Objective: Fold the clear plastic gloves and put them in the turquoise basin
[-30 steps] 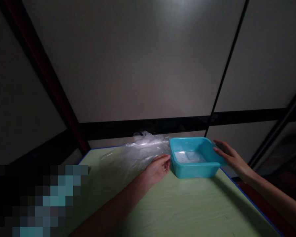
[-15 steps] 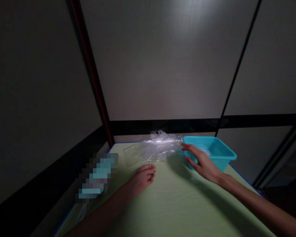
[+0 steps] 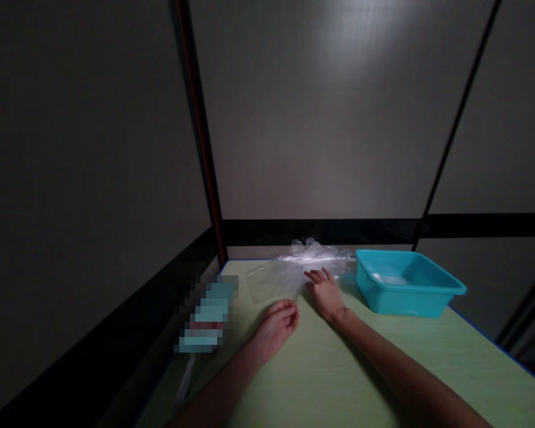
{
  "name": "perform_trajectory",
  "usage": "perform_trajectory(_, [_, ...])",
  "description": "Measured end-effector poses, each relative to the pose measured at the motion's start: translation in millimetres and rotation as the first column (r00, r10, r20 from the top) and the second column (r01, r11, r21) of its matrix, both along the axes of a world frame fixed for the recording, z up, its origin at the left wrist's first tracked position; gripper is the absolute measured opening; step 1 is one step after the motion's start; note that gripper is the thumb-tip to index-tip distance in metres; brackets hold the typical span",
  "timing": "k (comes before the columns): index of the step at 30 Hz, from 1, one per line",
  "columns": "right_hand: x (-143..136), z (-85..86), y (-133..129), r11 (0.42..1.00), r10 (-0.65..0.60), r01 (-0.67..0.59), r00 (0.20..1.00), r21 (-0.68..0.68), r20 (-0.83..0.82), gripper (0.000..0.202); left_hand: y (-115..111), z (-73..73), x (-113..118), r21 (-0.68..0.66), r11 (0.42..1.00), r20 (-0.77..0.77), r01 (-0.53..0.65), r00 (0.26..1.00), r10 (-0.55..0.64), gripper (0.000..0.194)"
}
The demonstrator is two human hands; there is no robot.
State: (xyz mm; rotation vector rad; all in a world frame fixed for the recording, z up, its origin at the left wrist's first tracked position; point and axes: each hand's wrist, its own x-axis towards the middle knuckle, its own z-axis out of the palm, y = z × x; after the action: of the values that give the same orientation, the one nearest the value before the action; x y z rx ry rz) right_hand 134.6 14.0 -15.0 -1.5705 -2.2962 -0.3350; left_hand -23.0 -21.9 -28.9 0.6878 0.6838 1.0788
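Observation:
Clear plastic bags (image 3: 312, 260) lie crumpled in a pile at the far side of the table. My right hand (image 3: 326, 294) reaches to the near edge of this pile, fingers spread and palm down; whether the fingertips touch the plastic I cannot tell. Just left of it, my left hand (image 3: 279, 324) rests low over the tabletop with its fingers curled in toward the thumb. Anything inside those fingers is hidden. A turquoise plastic basin (image 3: 410, 300) stands right of the pile, with a small whitish, see-through item (image 3: 390, 279) on its floor.
The light green table (image 3: 339, 380) has a blue edge. Along its left side lies a blurred-out pale teal item (image 3: 209, 315), with a clear strip (image 3: 186, 378) below it. Dark-framed panels (image 3: 321, 119) rise close behind the table and on the left.
My right hand has moved left from the basin's near rim to the plastic bags. My left hand stays curled in about the same place. The whole view has shifted, so things appear further right.

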Motion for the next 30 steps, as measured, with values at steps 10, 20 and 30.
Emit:
perform_trajectory(10, [15.6,-3.5,-40.7,0.995,0.084,-0.082,0.996,0.056,-0.025,0.012,-7.8,2.4,-13.4,0.689,0.719,-0.581,0.09,0.661,0.474,0.033])
perform_trajectory(20, [21.8,-9.6,-64.4,0.967,0.256,-0.253,0.959,0.043,-0.123,0.02,-7.3,-0.7,-17.9,0.569,0.552,-0.662,0.609,-0.059,0.747,0.035])
perform_trajectory(30, [21.7,-25.0,-49.8,0.97,0.051,-0.139,0.918,-0.199,-0.394,0.029,-26.1,7.1,-8.8,0.503,0.537,-0.651,0.677,-0.111,0.751,0.036])
